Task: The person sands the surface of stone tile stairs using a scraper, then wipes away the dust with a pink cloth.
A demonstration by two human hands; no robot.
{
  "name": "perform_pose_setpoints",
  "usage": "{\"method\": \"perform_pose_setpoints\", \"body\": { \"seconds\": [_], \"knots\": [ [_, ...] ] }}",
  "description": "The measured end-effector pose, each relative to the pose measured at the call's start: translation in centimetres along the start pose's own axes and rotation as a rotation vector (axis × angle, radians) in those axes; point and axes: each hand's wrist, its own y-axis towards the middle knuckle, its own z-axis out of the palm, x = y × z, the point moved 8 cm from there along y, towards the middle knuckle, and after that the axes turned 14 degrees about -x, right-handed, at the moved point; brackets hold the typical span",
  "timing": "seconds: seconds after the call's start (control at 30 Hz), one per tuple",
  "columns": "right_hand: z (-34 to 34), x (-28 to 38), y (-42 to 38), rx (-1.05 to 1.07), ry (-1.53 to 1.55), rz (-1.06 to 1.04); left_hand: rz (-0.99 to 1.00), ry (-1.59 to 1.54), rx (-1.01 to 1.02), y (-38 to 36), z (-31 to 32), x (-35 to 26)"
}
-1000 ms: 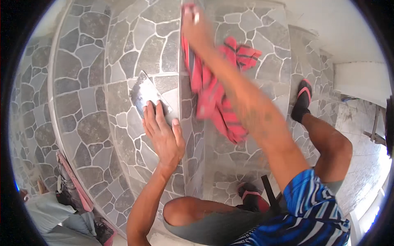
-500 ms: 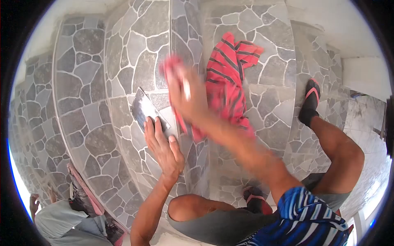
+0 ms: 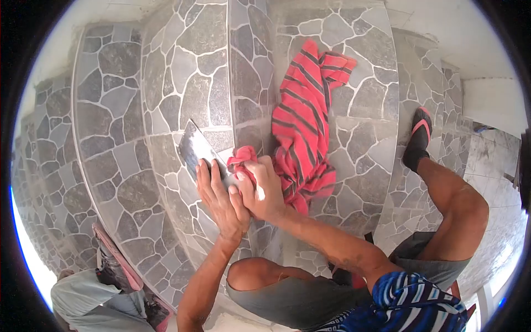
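My left hand (image 3: 222,207) rests with its fingers over a flat metal plate (image 3: 199,146), which has a smeared grey face and lies against the stone-patterned step. The part of the plate under my palm is hidden. Right beside it, my right hand (image 3: 265,191) is closed around a bunched end of a red cloth with dark stripes (image 3: 301,119). The gripped wad (image 3: 243,157) sits at the step's edge by the plate's right side. The rest of the cloth spreads over the lower step.
Steps with irregular grey stone tiles (image 3: 119,180) and pale joints run across the view. At lower left, another person's light trousers (image 3: 88,299) show beside a reddish-edged item (image 3: 119,260). My foot in a black sock and flip-flop (image 3: 418,138) stands on the right.
My right hand has come down and toward me with the cloth wad, from farther up the step edge to beside my left hand. The left hand and plate have barely moved.
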Motion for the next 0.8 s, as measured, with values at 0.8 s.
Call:
{"method": "perform_pose_setpoints", "body": {
  "seconds": [0.8],
  "knots": [
    [0.1, -10.0, 9.0, -0.008, -0.342, 0.347, 0.037, 0.028, -0.003, -0.1, 0.2, -0.3]
  ]
}}
